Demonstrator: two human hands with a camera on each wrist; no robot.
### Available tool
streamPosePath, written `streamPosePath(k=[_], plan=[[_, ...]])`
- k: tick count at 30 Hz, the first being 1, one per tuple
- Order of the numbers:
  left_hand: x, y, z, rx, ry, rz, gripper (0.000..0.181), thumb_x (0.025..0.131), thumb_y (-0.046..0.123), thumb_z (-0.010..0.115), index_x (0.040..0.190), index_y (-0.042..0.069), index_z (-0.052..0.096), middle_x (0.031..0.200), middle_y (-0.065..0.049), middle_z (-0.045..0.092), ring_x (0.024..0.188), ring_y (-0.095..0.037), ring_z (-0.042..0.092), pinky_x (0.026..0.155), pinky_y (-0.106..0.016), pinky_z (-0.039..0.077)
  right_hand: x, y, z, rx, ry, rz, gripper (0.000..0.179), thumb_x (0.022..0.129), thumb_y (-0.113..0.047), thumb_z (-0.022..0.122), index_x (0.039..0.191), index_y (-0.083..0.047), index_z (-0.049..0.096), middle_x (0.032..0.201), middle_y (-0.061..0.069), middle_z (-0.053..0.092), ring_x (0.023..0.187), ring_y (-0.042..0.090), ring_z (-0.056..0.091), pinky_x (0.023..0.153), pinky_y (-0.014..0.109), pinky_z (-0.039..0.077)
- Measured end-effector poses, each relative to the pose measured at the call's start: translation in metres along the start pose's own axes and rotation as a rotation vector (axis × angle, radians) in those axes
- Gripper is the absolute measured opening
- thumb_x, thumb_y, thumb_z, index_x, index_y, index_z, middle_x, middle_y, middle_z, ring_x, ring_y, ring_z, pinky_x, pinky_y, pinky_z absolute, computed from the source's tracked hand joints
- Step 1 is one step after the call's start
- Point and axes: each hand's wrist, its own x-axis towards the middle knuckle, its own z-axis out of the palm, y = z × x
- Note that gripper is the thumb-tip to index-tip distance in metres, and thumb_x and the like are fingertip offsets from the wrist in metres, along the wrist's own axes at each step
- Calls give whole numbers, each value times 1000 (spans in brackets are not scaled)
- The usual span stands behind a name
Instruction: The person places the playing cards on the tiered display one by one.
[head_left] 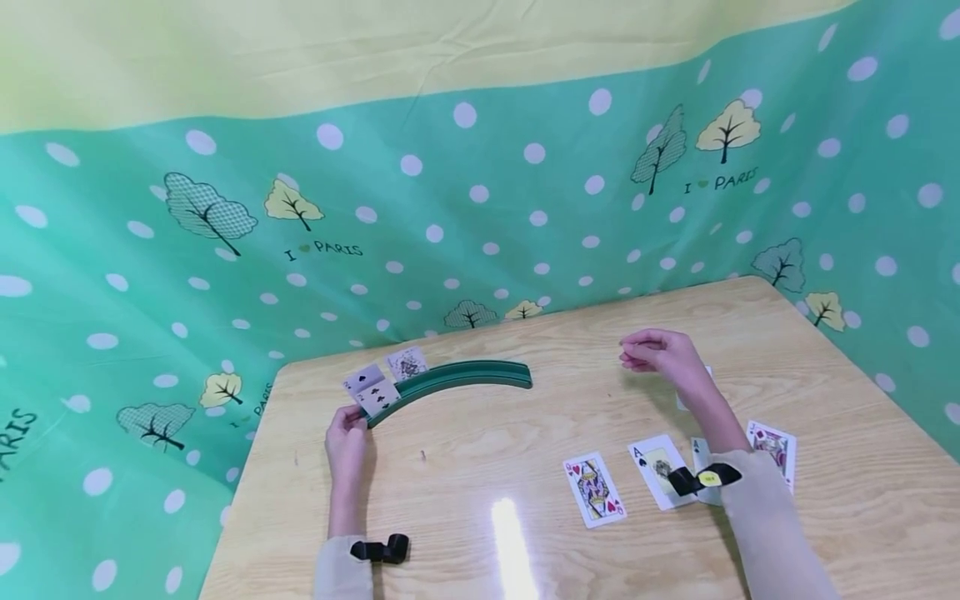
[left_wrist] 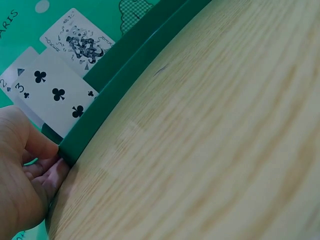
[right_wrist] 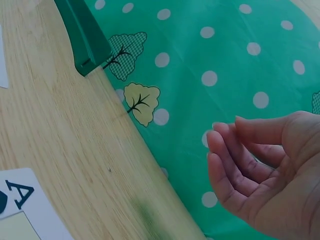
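A curved green card holder (head_left: pixel 465 372) lies at the back left of the table. Standing in it are a three of clubs (left_wrist: pixel 58 94), a two of spades (left_wrist: pixel 20 75) partly behind that, and a joker (left_wrist: pixel 80 42). My left hand (head_left: pixel 347 442) pinches the holder's near left end between thumb and fingers. Raised over the table's right side, my right hand (head_left: pixel 660 358) has loosely curled fingers and holds nothing. Beneath my right arm lie an ace of spades (head_left: pixel 662 471), another ace (head_left: pixel 701 457) partly covered by the wrist, and a face card (head_left: pixel 772 450).
A queen of hearts (head_left: pixel 594 490) lies face up near the table's middle. One more card (head_left: pixel 681 404) is mostly hidden behind the right forearm. The wooden table (head_left: pixel 450 492) meets a green dotted cloth (head_left: pixel 487 225) at its back edge.
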Motion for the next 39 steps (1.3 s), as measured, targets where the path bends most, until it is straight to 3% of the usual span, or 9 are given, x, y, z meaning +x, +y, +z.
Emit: streamPosePath(k=[8,13,17,20,25,28,33,39], plan=[[2,-2,2,-6,15,12,38,97,-4,44,132,-12,54,130,-30,56,116,-31,51,91,-26,40,1,-1,-3,-41,-34,8,36,104,-9,60,130,16,57,116,28,69,89,10,72,88,34,59],[1,-4,2,-9,4,3,39,97,-4,43,134,-12,53,132,-31,55,118,-32,51,93,-29,40,3,-3,-11,-76,-46,3,37,105,-12,61,130,14,58,114,24,70,89,8,71,84,28,59],[0,-6,2,-6,7,0,39,97,-5,42,134,-12,53,133,-31,55,119,-32,51,95,-31,40,0,-2,-20,-165,-103,1,36,102,-13,65,128,13,60,109,21,72,91,19,72,83,34,60],[1,-5,3,-4,-2,8,39,97,-4,43,134,-12,53,133,-32,54,120,-34,51,97,-34,40,-8,5,-29,-312,-200,-43,34,98,-10,69,125,10,63,103,18,72,92,28,69,82,35,59],[1,-4,3,2,0,16,38,97,-5,43,133,-12,53,132,-32,55,120,-35,51,96,-33,40,-26,24,-31,-470,-484,-77,46,86,-12,81,124,8,63,100,8,67,92,23,62,79,29,54],[-1,-4,2,3,6,15,38,96,-5,43,132,-13,53,132,-32,55,119,-35,51,95,-32,40,-36,29,-27,-557,-581,-52,56,77,-18,89,122,3,63,103,6,61,93,21,56,79,28,51],[-1,-5,0,10,5,22,38,96,-5,43,133,-13,53,131,-31,55,118,-35,52,93,-29,41,-45,29,-19,-745,-556,-34,55,70,-19,95,111,-9,59,104,5,52,92,22,48,77,31,45],[0,-4,-1,21,13,30,38,96,-4,44,132,-12,55,128,-30,57,115,-32,53,87,-22,41,-40,28,-8,-774,-484,-19,38,77,-18,90,96,-9,58,92,5,49,83,20,46,71,31,42]])
